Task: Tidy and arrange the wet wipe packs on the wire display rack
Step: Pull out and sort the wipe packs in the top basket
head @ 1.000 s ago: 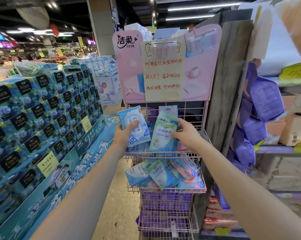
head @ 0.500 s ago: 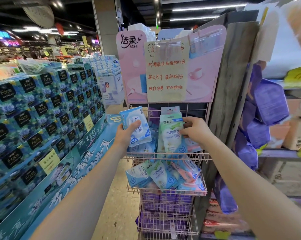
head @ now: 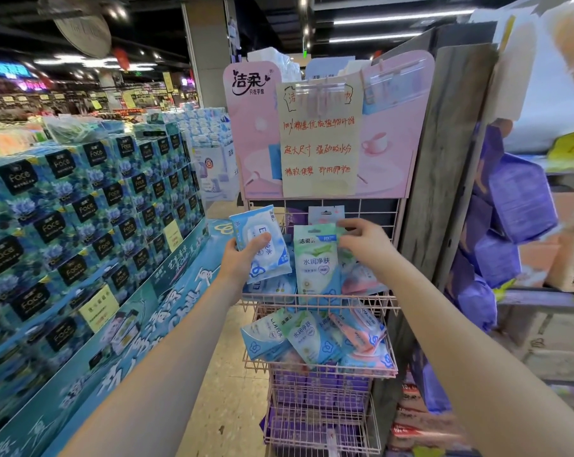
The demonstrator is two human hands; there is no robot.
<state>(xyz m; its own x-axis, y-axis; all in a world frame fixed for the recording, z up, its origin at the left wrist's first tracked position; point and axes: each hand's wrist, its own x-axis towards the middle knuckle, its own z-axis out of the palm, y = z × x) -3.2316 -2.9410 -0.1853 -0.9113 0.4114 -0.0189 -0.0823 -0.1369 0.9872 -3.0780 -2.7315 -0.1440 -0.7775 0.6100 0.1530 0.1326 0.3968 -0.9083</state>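
A pink wire display rack (head: 318,300) stands in front of me with several baskets. My left hand (head: 242,255) grips a blue-and-white wet wipe pack (head: 261,240), held tilted over the left of the top basket. My right hand (head: 361,240) pinches the top right corner of a green-and-blue wet wipe pack (head: 317,265) that stands upright in the top basket. Pink packs (head: 360,278) sit to its right. The second basket (head: 318,366) holds a loose heap of blue, green and pink packs (head: 308,334). Lower baskets hold purple packs (head: 315,387).
A pink header board with a handwritten paper sign (head: 318,143) tops the rack. A tall stack of blue tissue boxes (head: 81,219) fills the left. A grey wooden post (head: 444,166) and shelves with purple bags (head: 510,209) stand on the right. Tiled floor (head: 226,390) lies between.
My right hand has set the green pack upright in the top basket and shifted to its top right corner. The left hand keeps holding the blue pack, almost unmoved.
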